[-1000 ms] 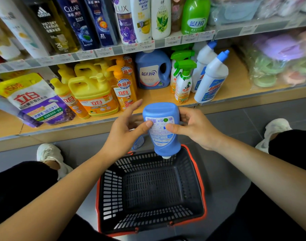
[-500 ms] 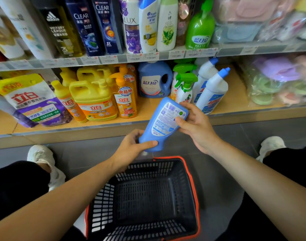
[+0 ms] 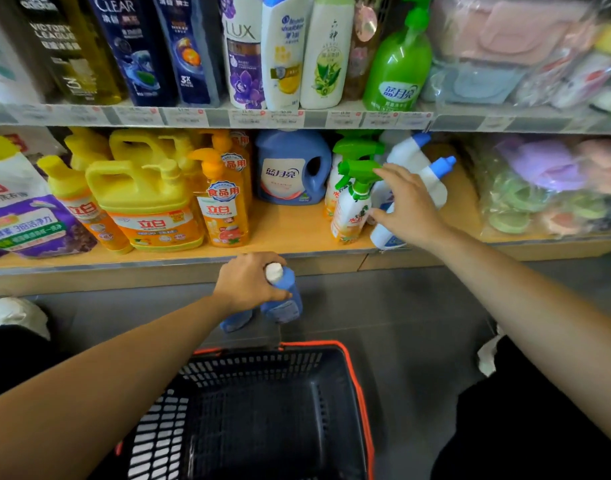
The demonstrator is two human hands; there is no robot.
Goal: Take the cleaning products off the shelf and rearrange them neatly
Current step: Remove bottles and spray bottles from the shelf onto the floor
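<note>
My left hand (image 3: 247, 284) grips a blue bottle with a white cap (image 3: 283, 301) by its neck, upright on the floor below the shelf. A second blue bottle (image 3: 236, 320) stands beside it, mostly hidden by my hand. My right hand (image 3: 409, 207) reaches onto the lower shelf (image 3: 290, 230) with fingers spread, in front of a white cleaner bottle with a blue cap (image 3: 435, 181); a second such bottle (image 3: 406, 150) stands behind. Two green-trigger spray bottles (image 3: 352, 202) stand just left of that hand.
On the lower shelf are a blue detergent jug (image 3: 292, 168), an orange pump bottle (image 3: 224, 206), yellow jugs (image 3: 144, 206), a refill bag (image 3: 23, 216) and bagged goods (image 3: 546, 185). Shampoo bottles (image 3: 283, 53) line the upper shelf. A black basket with an orange rim (image 3: 361, 393) sits on the floor by my knees.
The blue bottle, held upside down by both hands, was turned upright and lowered to the floor by my left hand. My right hand let go and moved up to the white bottles.
</note>
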